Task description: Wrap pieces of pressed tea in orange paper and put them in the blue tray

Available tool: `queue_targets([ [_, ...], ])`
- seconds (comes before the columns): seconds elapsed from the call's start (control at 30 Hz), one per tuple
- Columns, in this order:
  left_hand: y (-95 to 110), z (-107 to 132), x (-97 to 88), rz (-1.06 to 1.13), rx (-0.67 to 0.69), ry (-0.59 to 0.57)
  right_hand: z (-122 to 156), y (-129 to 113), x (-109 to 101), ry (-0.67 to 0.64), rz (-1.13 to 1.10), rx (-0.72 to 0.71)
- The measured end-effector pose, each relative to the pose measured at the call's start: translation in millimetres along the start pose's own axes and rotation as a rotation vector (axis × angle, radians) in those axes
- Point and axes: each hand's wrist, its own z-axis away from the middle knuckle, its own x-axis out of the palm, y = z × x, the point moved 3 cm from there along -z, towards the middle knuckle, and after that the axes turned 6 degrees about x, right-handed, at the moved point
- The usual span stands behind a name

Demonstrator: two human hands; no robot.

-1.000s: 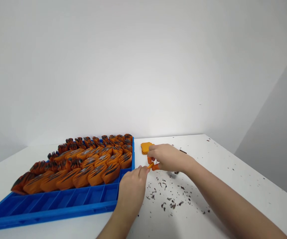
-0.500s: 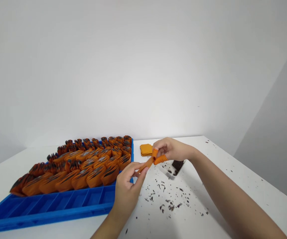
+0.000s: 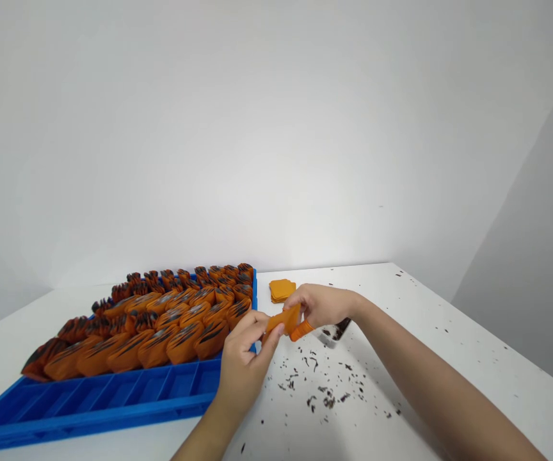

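Both my hands meet above the white table [image 3: 449, 358], just right of the blue tray [image 3: 113, 400]. My left hand [image 3: 245, 362] and my right hand [image 3: 322, 307] pinch the same small orange packet [image 3: 281, 320] between them. Orange finger covers sit on my right thumb and forefinger. Behind my right hand a small clear container [image 3: 333, 331] with dark bits peeks out. The tray holds several rows of filled orange packets [image 3: 161, 320] with dark contents, and its front row of slots is bare.
A small stack of flat orange pieces [image 3: 282, 290] lies beyond my hands near the tray's far right corner. Dark crumbs [image 3: 324, 384] are scattered over the table to the right of the tray. A plain white wall rises behind.
My hands have come closer together on the orange packet, lowering slightly. My right hand now covers more of the clear container than half a second ago.
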Motion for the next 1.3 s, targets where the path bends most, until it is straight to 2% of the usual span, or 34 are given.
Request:
queue_targets([
  [0.13, -4.7, -0.5, -0.6, -0.098, 0.046, -0.015, 9.6, -9.9, -6.7, 0.014, 0.066, -0.018],
  [0.27, -6.5, -0.3, 1.8, -0.184, 0.071, -0.069, 11.5, -13.0, -12.8, 0.110, 0.146, -0.083],
  [0.33, -4.7, -0.5, 1.6, -0.182, 0.083, -0.058, 7.9, -10.6, -11.5, 0.141, 0.154, -0.112],
  [0.53, 4.0, -2.4, -7.5, -0.075, 0.151, 0.092, -11.4, -3.5, 6.2, 0.150, -0.170, -0.174],
  [0.67, 5.3, -3.8, -7.8, -0.029, 0.173, 0.047, -15.5, -5.1, 13.4, 0.113, -0.188, -0.173],
  [0.77, 1.9, -3.5, -4.7, -0.013, 0.175, 0.025, -3.3, -9.6, 2.1, 0.090, -0.101, -0.142],
  [0.8, -0.1, -2.9, -3.5, -0.013, 0.174, 0.021, 3.8, -9.9, -5.4, 0.105, 0.016, -0.099],
  [0.83, -2.3, -2.0, -2.2, -0.015, 0.167, 0.018, 12.2, -8.8, -15.6, 0.173, 0.167, -0.028],
  [0.9, -7.4, 0.1, 0.2, -0.010, 0.135, 0.006, 31.7, -0.5, -39.7, 0.344, 0.508, 0.244],
  [1.03, -13.6, 4.6, 3.4, 0.040, 0.071, -0.027, 64.0, 23.2, -70.1, 0.440, 0.678, 0.572],
  [1.13, -12.6, 6.1, 4.6, 0.050, 0.046, -0.036, 70.2, 39.6, -74.3, 0.445, 0.752, 0.737],
  [1.3, -8.8, 5.0, 5.9, 0.011, 0.015, -0.061, 57.1, 56.5, -70.1, 0.427, 0.854, 0.961],
])
